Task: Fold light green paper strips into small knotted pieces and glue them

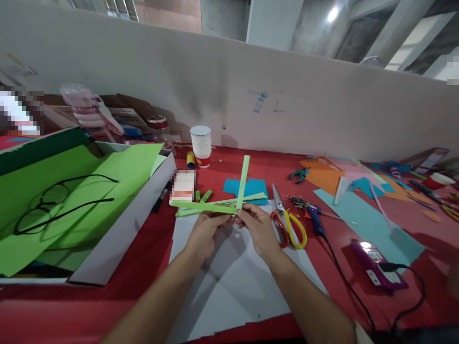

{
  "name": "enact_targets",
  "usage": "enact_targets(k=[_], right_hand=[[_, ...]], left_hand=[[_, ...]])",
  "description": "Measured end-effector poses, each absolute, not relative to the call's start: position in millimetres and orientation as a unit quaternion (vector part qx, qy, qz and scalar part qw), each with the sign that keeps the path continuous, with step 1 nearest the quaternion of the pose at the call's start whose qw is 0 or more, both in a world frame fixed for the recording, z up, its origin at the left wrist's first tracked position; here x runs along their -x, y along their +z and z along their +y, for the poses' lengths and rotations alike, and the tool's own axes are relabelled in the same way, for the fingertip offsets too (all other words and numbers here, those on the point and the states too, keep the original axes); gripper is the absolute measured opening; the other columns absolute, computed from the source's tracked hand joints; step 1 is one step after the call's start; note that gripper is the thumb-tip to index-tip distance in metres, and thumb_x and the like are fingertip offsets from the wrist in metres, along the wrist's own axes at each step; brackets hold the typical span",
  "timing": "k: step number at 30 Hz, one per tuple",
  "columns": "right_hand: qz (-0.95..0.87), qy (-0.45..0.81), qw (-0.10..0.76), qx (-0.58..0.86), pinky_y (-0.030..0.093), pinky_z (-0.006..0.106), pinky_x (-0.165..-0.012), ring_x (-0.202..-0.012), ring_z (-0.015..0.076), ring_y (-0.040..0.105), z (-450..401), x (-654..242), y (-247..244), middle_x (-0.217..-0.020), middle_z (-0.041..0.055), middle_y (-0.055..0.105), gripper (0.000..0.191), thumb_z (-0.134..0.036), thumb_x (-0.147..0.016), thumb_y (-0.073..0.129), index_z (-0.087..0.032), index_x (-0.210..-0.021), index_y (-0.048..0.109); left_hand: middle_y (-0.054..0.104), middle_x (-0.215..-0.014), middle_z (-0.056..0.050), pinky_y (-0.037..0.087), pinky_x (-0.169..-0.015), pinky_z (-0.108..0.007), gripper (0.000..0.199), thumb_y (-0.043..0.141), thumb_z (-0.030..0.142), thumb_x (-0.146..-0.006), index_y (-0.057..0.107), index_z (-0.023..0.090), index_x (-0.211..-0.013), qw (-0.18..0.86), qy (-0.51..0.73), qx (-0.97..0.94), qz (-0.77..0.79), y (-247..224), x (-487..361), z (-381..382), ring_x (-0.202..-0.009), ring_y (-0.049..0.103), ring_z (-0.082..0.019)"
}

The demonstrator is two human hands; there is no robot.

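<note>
Two bare hands joining their grips above a white rectangular sheet of paper (229,296), which lies on a red-covered table (143,253). In the left hand (205,235) we find the thumb and fingers clamped on the near end of a long bright green paper strip (204,207), which extends to the left. In the right hand (260,224) the thumb and fingertips are pressed together on the lower end of a narrow pale green paper strip (243,181), which points away from the body. The two strips meet between the hands in a rough L; whether they are fastened at the corner, we cannot tell. Just beyond the fingers lie loose pale green paper strips (260,196), partly over a flat blue paper piece (229,185). To the right of the hands we note metal scissors with red and yellow handles (281,209) and, beside them, a dark blue glue gun with a black cable (315,220). Farther back stands a stack of white paper cups (201,142). At far left, a white-walled cardboard box (122,229) holds bright green paper sheets (122,165), on which black-framed eyeglasses (82,210) rest.
</note>
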State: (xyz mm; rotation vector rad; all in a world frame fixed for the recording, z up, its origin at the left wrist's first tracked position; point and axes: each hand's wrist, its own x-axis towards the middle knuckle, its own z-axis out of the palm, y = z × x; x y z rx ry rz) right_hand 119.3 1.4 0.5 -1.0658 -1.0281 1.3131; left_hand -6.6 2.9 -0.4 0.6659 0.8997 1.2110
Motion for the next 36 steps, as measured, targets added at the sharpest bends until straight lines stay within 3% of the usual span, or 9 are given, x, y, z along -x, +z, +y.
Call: enact_targets(k=[12, 18, 24, 31, 36], right_hand=[[-0.430, 0.568, 0.539, 0.450, 0.041, 0.023, -0.051, -0.052, 0.0108, 0.050, 1.1, -118.3, -5.0, -0.061, -0.0013, 0.061, 0.016, -0.031, -0.066, 0.069, -0.018, -0.075, 0.069], [-0.506, 0.513, 0.524, 0.454, 0.043, 0.025, -0.052, -0.056, 0.0117, 0.051, -0.1, -120.4, -7.4, -0.073, 0.0007, 0.062, 0.018, -0.032, -0.071, 0.066, -0.022, -0.085, 0.072], [-0.539, 0.471, 0.496, 0.492, 0.044, 0.025, -0.051, -0.053, 0.0112, 0.052, -1.2, -120.4, -3.7, -0.066, -0.0005, 0.058, 0.016, -0.032, -0.075, 0.062, -0.022, -0.082, 0.073], [-0.566, 0.468, 0.489, 0.470, 0.046, 0.025, -0.058, -0.062, 0.0125, 0.054, 2.4, -125.2, -13.6, -0.073, 0.0003, 0.059, 0.019, -0.033, -0.080, 0.058, -0.023, -0.089, 0.072], [-0.579, 0.492, 0.478, 0.441, 0.049, 0.029, -0.067, -0.070, 0.0160, 0.060, -1.6, -119.9, -7.6, -0.074, 0.0013, 0.065, 0.015, -0.032, -0.077, 0.061, -0.020, -0.080, 0.070]], left_hand=[[0.058, -0.057, 0.002, 0.040, -0.055, -0.021, 0.023, 0.079, 0.023, -0.056, 0.061, 0.015, -0.068, 0.682, 0.519, -0.309, 0.413, -4.4, 9.6, 6.1, -0.053, 0.052, -0.008], [0.060, -0.062, 0.002, 0.041, -0.059, -0.023, 0.026, 0.079, 0.023, -0.055, 0.061, 0.015, -0.072, 0.676, 0.528, -0.308, 0.412, -2.3, 8.6, 5.8, -0.055, 0.053, -0.008], [0.059, -0.060, 0.003, 0.040, -0.058, -0.022, 0.029, 0.081, 0.022, -0.051, 0.060, 0.015, -0.070, 0.671, 0.527, -0.302, 0.425, -1.1, 9.5, 6.4, -0.055, 0.053, -0.008], [0.058, -0.056, 0.003, 0.036, -0.051, -0.021, 0.027, 0.081, 0.023, -0.053, 0.061, 0.015, -0.070, 0.685, 0.510, -0.305, 0.421, -4.4, 12.4, 8.8, -0.050, 0.051, -0.008], [0.065, -0.068, -0.001, 0.044, -0.063, -0.024, 0.028, 0.079, 0.023, -0.055, 0.063, 0.015, -0.076, 0.679, 0.531, -0.285, 0.419, -3.2, 10.7, 9.4, -0.061, 0.058, -0.010]])
